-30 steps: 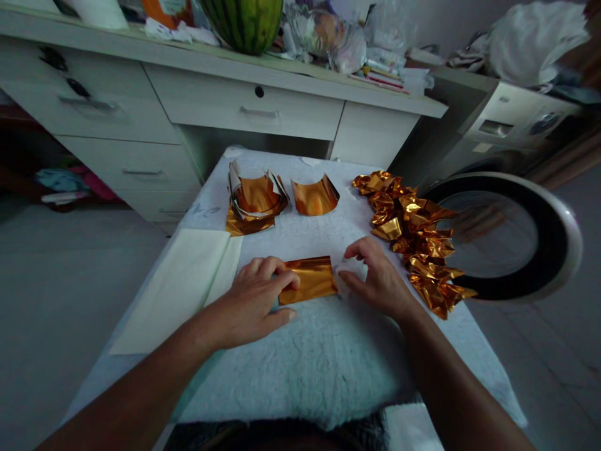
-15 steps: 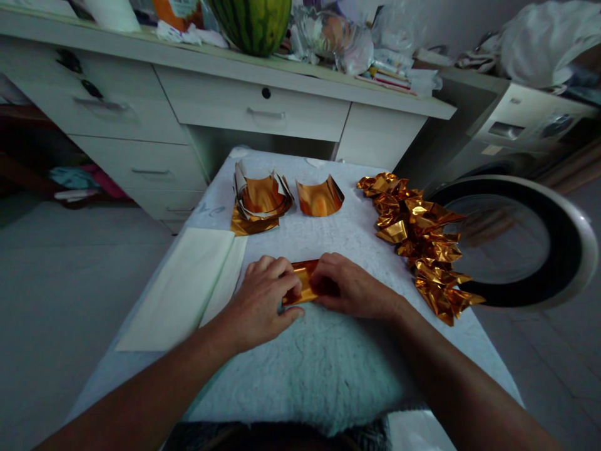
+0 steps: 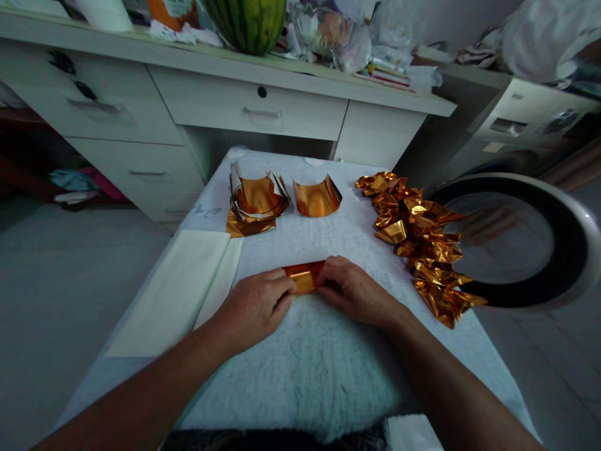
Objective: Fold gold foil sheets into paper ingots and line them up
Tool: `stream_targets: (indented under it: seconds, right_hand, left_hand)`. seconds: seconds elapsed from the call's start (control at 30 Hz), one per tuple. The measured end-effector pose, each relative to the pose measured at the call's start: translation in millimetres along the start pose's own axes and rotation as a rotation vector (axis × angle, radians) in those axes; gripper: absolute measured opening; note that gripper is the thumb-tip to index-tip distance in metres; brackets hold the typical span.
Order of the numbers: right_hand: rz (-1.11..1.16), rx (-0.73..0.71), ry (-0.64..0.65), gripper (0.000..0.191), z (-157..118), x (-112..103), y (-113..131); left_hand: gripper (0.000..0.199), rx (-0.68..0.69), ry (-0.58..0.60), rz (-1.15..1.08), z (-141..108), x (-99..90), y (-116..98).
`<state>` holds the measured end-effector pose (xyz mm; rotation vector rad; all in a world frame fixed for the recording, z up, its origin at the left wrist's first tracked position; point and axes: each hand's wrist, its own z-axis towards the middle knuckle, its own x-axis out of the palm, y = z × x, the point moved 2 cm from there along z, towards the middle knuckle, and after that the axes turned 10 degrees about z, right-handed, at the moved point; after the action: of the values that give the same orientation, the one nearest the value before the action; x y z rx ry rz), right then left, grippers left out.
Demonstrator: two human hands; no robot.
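A shiny gold foil sheet (image 3: 304, 279), curled into a roll, lies across the cloth-covered table between my two hands. My left hand (image 3: 260, 304) pinches its left end, thumb below and fingers on top. At the other end my right hand (image 3: 350, 288) is closed on the foil, fingertips curled over it. Beyond them stands a stack of curved gold foil sheets (image 3: 258, 197) with pale backs. One single curved foil sheet (image 3: 318, 199) sits to the right of that stack. Crumpled, folded gold foil pieces (image 3: 413, 235) lie in a row along the table's right side.
White paper sheets (image 3: 164, 294) lie on the left of the table (image 3: 305, 382). Behind it, a white drawer cabinet (image 3: 263, 106) bears a watermelon (image 3: 248, 25) and a glass bowl (image 3: 319, 31). A washing machine's open round door (image 3: 570, 244) stands close on the right.
The fingers of my left hand have closed from a loose spread into a pinch on the foil's left end. My right hand keeps its hold on the other end.
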<state>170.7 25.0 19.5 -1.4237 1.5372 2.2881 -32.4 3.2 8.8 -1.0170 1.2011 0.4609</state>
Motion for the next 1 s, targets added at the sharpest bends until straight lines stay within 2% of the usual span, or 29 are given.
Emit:
stream_targets:
  seconds: [0.17,0.4,0.6,0.83,1.0]
  right_hand:
    - [-0.001,0.124,0.003,0.009,-0.3,-2.3,3.4]
    - [-0.044,0.166,-0.004,0.010,0.3,-1.0,4.0]
    - [-0.065,0.208,-0.003,0.009,2.3,0.8,2.7]
    - [-0.106,0.297,-0.025,0.010,-1.0,-5.2,0.3]
    - [-0.071,0.291,-0.010,0.007,-3.3,-9.9,-3.6]
  left_hand:
    - [0.017,-0.060,0.041,0.003,2.2,-2.5,-0.9]
    - [0.004,-0.070,0.050,0.012,1.4,-6.8,1.3]
    - [0.019,-0.085,0.052,0.015,0.9,-10.4,3.1]
    - [0.025,-0.111,0.058,0.078,2.7,-9.2,1.0]
    - [0.024,-0.152,0.064,0.144,3.9,-9.2,-0.9]
